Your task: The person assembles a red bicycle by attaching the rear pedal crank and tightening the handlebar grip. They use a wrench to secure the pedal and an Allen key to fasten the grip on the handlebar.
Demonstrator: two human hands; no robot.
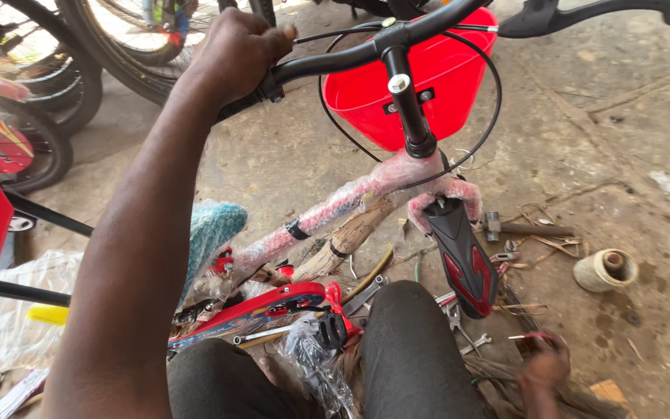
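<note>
My left hand (pixel 234 50) is closed around the left grip of a black handlebar (pixel 366 50) on a small bicycle. A red plastic basket (pixel 428 85) hangs in front of the bar. The frame (pixel 335 206), wrapped in clear bubble film, slants down towards my knees (pixel 412 349). A black and red mudguard (pixel 463 264) points down from the fork. Low at the right, my right hand (pixel 544 368) rests near the floor. Its fingers pinch a thin red-tipped tool (pixel 523 337), which is blurred.
Spanners (pixel 366 293), pliers and a hammer (pixel 505 227) lie scattered on the concrete floor under the frame. A spool of twine (pixel 605 269) stands at the right. A red chain guard (pixel 257 310) lies by my left knee. Other bicycle wheels (pixel 56 77) crowd the upper left.
</note>
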